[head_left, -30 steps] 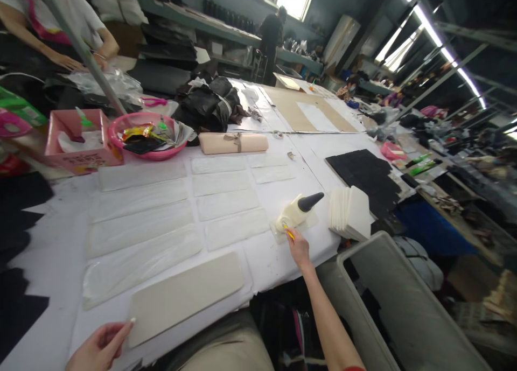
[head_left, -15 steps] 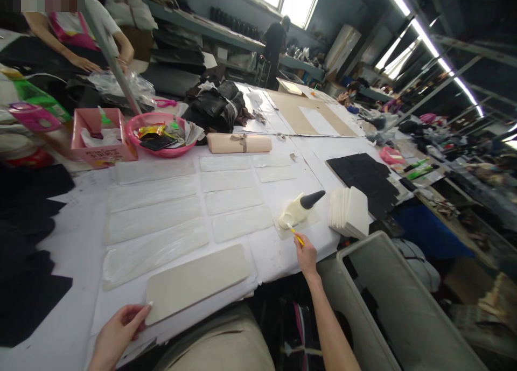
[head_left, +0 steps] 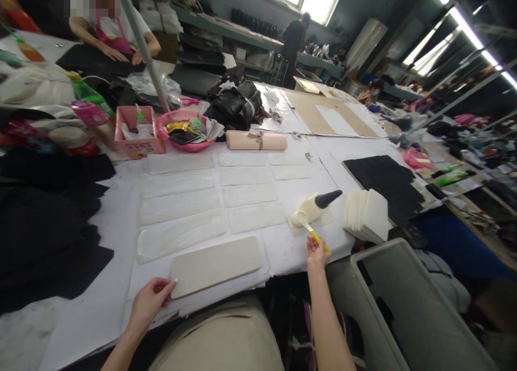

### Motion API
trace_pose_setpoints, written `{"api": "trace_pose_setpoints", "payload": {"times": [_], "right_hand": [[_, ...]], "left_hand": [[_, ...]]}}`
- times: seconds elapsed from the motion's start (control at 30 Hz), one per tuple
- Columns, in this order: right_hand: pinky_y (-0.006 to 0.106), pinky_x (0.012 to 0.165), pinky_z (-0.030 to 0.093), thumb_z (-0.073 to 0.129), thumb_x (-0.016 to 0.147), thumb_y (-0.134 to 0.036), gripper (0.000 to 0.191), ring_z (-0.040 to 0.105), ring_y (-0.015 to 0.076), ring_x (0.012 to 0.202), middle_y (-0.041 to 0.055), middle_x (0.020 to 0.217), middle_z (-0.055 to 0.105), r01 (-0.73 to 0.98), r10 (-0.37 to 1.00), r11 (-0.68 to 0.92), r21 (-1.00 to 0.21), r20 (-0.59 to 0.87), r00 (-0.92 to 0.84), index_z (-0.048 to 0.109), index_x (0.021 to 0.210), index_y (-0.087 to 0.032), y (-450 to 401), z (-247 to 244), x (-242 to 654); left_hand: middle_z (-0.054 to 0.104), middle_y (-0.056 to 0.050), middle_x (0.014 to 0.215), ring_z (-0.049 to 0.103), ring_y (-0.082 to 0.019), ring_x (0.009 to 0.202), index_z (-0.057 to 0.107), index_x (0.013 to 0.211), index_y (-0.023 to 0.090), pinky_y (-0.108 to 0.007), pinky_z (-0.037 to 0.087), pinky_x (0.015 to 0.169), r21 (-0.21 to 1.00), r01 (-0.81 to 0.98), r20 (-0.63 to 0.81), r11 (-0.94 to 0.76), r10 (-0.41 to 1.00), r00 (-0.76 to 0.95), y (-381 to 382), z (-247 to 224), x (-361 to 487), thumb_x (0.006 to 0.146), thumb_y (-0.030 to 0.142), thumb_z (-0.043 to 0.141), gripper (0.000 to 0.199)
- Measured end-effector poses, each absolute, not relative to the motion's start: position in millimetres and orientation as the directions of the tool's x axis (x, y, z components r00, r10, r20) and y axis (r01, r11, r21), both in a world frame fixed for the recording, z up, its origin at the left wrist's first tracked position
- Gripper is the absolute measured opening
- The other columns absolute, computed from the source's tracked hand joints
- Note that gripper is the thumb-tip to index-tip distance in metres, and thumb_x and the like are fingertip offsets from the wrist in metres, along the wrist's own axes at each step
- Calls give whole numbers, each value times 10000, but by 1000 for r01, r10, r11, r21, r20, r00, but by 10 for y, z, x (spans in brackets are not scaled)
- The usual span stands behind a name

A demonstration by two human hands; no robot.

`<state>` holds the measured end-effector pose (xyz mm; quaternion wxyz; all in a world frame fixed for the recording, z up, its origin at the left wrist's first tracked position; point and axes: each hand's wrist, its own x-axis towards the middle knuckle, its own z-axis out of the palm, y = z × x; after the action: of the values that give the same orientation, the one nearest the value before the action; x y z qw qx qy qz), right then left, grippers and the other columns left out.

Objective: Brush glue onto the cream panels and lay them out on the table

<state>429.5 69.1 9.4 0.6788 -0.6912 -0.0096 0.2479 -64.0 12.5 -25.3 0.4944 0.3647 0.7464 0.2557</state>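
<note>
My left hand [head_left: 150, 301] pinches the near left corner of a flat grey rectangular board [head_left: 218, 266] at the table's front edge. In my right hand [head_left: 318, 256] is a yellow-handled brush [head_left: 314, 235], its pale end at the mouth of a cream-coloured container [head_left: 307, 209]. That container lies tilted on a small pale sheet and has a dark cone-shaped end. Beside it, to the right, stands a stack of white pads [head_left: 367, 216]. Behind the board, several whitish translucent strips [head_left: 181, 233] lie in rows on the white-covered table.
A grey bin [head_left: 398, 252] stands at the right, below the table edge. Black pieces [head_left: 44, 231] cover the left side, and a black sheet stack [head_left: 379, 182] lies at the right. A pink basin [head_left: 189, 144], pink box [head_left: 139, 145] and peach roll [head_left: 256, 140] stand farther back. A co-worker is at far left.
My head view has shifted, so the scene sits farther right. The brush handle has swung lower to the right in my right hand. My left hand stays at the board's corner.
</note>
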Motion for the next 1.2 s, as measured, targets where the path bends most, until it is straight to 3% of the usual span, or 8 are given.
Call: {"api": "trace_pose_setpoints", "payload": {"times": [0.13,0.27,0.47,0.7,0.9,1.2], "right_hand": [[203,540,547,639,765,-434,309,707,140,602,-12,671,702,-325,361,-94,-941,-337,870,563,926,-182,364,208,4054],[185,531,531,684,754,-467,432,710,137,633,13,773,729,-273,547,-148,-951,-309,778,602,1062,-175,152,345,3427],[226,522,524,630,828,-478,405,699,162,611,51,776,720,-96,877,-270,-958,-286,385,614,1050,-140,47,431,2183],[236,551,530,569,881,-455,326,692,150,630,34,786,700,-31,965,-258,-966,-259,48,628,1033,-173,135,389,1315],[225,475,521,590,850,-499,372,690,156,580,28,738,705,-56,960,-276,-959,-279,40,616,1010,-165,284,270,1015],[227,467,527,617,808,-528,441,686,159,550,34,705,708,-50,932,-287,-956,-291,215,618,1008,-135,293,130,1351]], "left_hand": [[595,-10,479,550,-180,441,580,610,195,-292,429,472,751,372,-488,545,839,-242,119,-269,-653,582,635,653,446],[605,-12,499,546,-172,445,601,628,188,-277,403,468,754,389,-462,530,848,-260,113,-313,-678,629,581,644,395],[608,2,501,541,-153,443,598,640,189,-262,398,486,765,382,-462,518,855,-233,121,-328,-693,662,479,618,291],[576,30,452,509,-131,408,570,632,204,-247,378,478,768,407,-423,494,869,-258,142,-333,-674,675,409,606,213],[572,29,458,504,-123,386,559,645,196,-234,389,417,799,211,-523,563,824,-220,153,-380,-679,652,382,631,199],[587,22,494,554,-129,435,572,668,167,-253,481,441,802,26,-580,597,788,-209,141,-336,-670,591,396,688,268]]}}
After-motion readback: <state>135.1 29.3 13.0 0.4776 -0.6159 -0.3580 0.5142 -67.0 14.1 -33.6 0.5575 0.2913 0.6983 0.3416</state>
